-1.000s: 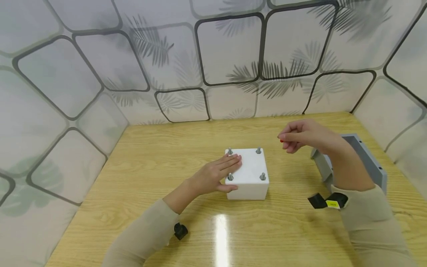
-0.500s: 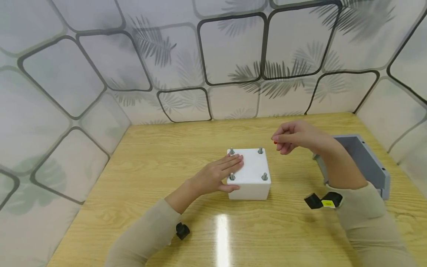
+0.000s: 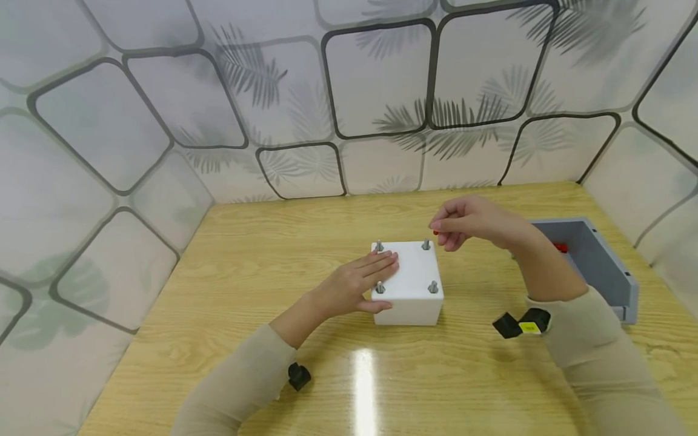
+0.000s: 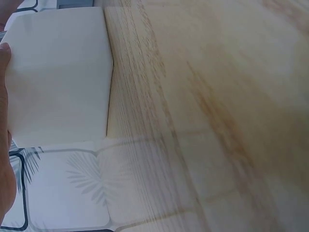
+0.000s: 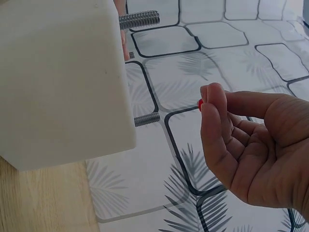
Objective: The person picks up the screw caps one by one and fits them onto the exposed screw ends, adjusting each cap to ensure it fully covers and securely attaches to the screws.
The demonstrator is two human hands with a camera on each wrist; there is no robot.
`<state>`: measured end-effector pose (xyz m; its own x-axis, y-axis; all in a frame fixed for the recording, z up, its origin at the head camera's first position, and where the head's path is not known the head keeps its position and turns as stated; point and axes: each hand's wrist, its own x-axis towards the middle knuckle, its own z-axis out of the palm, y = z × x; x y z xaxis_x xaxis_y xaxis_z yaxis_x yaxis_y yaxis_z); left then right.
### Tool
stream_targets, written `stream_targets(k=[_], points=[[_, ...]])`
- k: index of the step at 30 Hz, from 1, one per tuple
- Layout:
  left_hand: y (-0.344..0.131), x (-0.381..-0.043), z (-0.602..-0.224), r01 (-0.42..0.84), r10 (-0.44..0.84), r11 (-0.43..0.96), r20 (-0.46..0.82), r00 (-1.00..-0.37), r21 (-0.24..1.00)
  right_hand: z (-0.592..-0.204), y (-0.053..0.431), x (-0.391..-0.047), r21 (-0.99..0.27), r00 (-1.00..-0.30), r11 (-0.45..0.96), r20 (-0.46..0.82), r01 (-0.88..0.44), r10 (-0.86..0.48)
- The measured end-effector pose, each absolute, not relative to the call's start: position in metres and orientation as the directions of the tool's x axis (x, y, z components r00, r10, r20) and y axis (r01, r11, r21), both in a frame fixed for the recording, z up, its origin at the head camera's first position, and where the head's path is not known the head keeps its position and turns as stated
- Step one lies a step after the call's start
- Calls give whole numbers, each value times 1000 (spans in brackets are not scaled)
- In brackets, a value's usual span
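A white block (image 3: 411, 272) stands on the wooden table, with a threaded metal stud (image 3: 433, 287) rising from each corner of its top. My left hand (image 3: 349, 284) rests on the block's left part, fingers straight across the top and thumb along its front edge. Just behind the block's far right corner, my right hand (image 3: 471, 221) is raised, pinching a small red piece (image 5: 200, 104) between thumb and fingertips. Most of that piece is hidden, so its kind cannot be made out. In the right wrist view it is apart from the studs (image 5: 147, 119).
To the right stands a grey plastic bin (image 3: 608, 260), partly behind my right forearm, with something red (image 3: 560, 247) inside. A patterned cloth wall (image 3: 376, 79) encloses the table (image 3: 245, 242) at the back and sides.
My right hand has moved left with the red piece, closer to the block's far right corner. More of the bin's inside now shows. The left hand stays on the block.
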<state>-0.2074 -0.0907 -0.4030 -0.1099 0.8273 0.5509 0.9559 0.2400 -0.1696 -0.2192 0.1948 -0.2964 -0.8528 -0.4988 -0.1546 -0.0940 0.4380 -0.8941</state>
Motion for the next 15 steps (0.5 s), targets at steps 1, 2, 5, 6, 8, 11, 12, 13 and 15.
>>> stream_targets(k=[1, 2, 5, 6, 8, 11, 12, 13, 15], points=[[-91, -208, -404, 956, 828, 241, 550, -113, -166, -297, 194, -220, -896, -849, 434, -155, -95, -505], [-91, -207, -403, 957, 827, 242, 549, -118, -158, -297, 192, -221, -897, -845, 432, -156, -96, -512], [-91, -206, -402, 959, 827, 245, 547, -131, -140, -298, 188, -223, -899, -840, 428, -159, -93, -518], [-91, -206, -402, 960, 826, 246, 547, -134, -136, -298, 186, -223, -898, -841, 430, -161, -92, -517], [-91, -206, -401, 961, 825, 247, 547, -142, -123, -297, 183, -224, -897, -841, 433, -165, -89, -515], [-91, -207, -403, 961, 824, 251, 546, -150, -113, -297, 178, -225, -894, -836, 438, -169, -92, -521], [-91, -207, -403, 961, 824, 252, 545, -152, -113, -297, 177, -226, -893, -834, 440, -172, -92, -525], [-91, -208, -404, 961, 825, 254, 544, -154, -113, -297, 175, -226, -893, -830, 439, -171, -97, -531], [-91, -208, -404, 960, 825, 256, 544, -155, -114, -298, 173, -227, -892, -825, 440, -174, -98, -537]])
